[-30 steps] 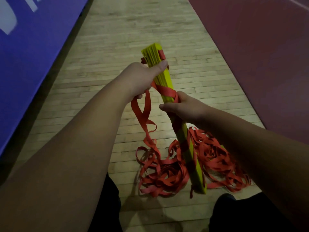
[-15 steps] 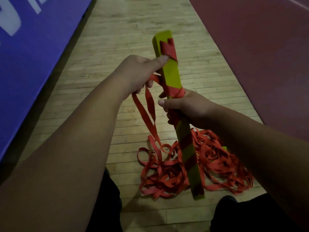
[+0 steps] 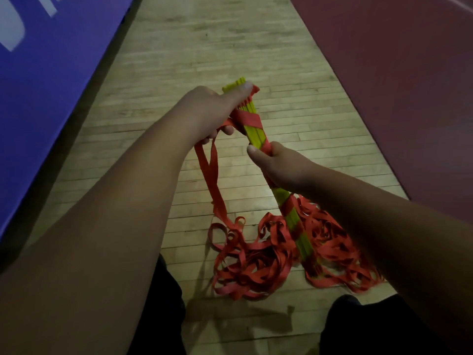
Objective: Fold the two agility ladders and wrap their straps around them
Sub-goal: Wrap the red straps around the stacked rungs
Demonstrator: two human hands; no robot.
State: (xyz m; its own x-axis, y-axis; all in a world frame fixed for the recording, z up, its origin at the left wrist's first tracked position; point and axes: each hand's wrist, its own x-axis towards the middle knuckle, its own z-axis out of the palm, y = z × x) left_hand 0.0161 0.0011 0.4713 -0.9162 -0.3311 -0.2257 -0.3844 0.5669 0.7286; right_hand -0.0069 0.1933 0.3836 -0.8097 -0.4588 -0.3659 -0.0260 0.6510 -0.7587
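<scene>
1. At the far left we see a blue mat (image 3: 38,80) with part of a white marking, lying along the edge of the wooden floor (image 3: 204,47).
2. Our left hand (image 3: 207,111) is clenched around the upper end of the bundle of yellow rungs (image 3: 256,131), thumb stretched along the top toward the tip, fingers curled under it and pinching a run of the red strap (image 3: 212,180).
3. From that hand the strap hangs down as a loose double length and meets the heap on the floor.
4. The bundle is held in the air, tilted, with its top end away from us and to the left and its lower end down among the heap near our knees.
5. Red strap crosses the bundle in a few diagonal turns: one just below our left hand, others lower down the bundle.
6. Our right hand (image 3: 279,167) grips the middle of the bundle, closed tight around rungs and strap, thumb on the near side.
7. Below it, the unwound strap lies in a tangled heap (image 3: 258,267) on the floor, spreading to both sides of the bundle's lower end.
8. At the far right a dark red mat (image 3: 409,85) borders the floor.
</scene>
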